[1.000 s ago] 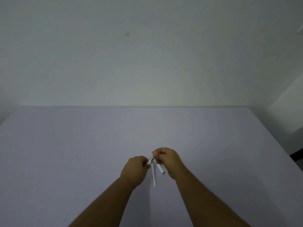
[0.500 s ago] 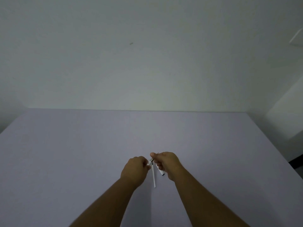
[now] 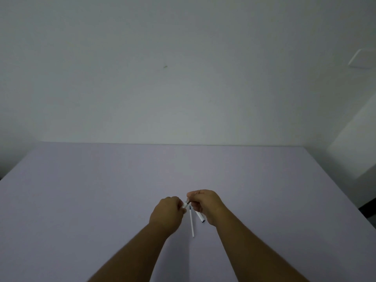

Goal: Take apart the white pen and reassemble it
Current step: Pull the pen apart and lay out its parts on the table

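table (image 3: 81, 200) bare L, R & to far edge | obstacles near front edge, mid: thin refill (image 3: 191, 222) + white barrel piece (image 3: 200, 217) lying btwn both wrists | wall past far edge

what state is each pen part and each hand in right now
left hand: closed, pinching one end of the small pen piece
right hand: closed, pinching the other end
small pen piece: held between both hands, above the table
thin refill: out, lying on the table
white barrel: lying beside the refill, partly under the right hand
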A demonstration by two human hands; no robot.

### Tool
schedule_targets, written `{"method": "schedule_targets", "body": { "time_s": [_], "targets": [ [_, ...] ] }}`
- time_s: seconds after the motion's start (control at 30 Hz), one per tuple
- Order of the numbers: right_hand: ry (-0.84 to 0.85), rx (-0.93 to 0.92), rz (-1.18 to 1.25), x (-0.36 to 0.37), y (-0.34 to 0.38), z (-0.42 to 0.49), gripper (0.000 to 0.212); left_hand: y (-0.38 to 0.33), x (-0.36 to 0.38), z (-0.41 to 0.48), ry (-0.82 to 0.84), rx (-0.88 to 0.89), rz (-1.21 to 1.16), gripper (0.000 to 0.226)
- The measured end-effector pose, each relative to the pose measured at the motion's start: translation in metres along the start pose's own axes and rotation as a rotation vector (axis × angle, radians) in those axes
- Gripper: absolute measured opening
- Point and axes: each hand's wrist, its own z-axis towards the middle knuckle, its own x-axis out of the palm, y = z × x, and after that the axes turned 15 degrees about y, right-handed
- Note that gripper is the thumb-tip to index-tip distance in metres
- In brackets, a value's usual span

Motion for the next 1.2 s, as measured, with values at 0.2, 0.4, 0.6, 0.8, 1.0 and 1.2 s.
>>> {"method": "schedule_targets", "body": {
  "time_s": [0.2, 0.4, 0.6, 0.8, 1.0, 1.2],
  "targets": [
    [-0.018, -0.004, -0.035, 0.003, -0.001, -0.001, 0.004, 0.001, -0.003, -0.004, -0.011, -0.002, 0.017, 0.021],
    [-0.077, 0.033, -0.114, 0.008, 0.0, -0.003, 0.022, 0.003, -0.005, -0.005, -0.013, -0.001, 0.007, 0.02],
    [-0.031, 0.011, -0.026, 0.01, 0.002, -0.003, 0.01, 0.007, -0.008, -0.007, -0.023, 0.011, 0.019, 0.02],
    [-0.053, -0.03, -0.045, 0.013, 0.0, -0.004, 0.007, 0.007, -0.009, -0.008, -0.026, 0.017, 0.022, 0.021],
    [-0.123, 0.031, -0.091, 0.017, 0.0, -0.004, 0.017, 0.009, -0.009, -0.008, -0.023, 0.016, 0.019, 0.021],
    [-0.076, 0.006, -0.023, 0.016, 0.001, -0.005, 0.006, 0.011, -0.01, -0.008, -0.013, 0.01, 0.022, 0.02]
  ]
}}
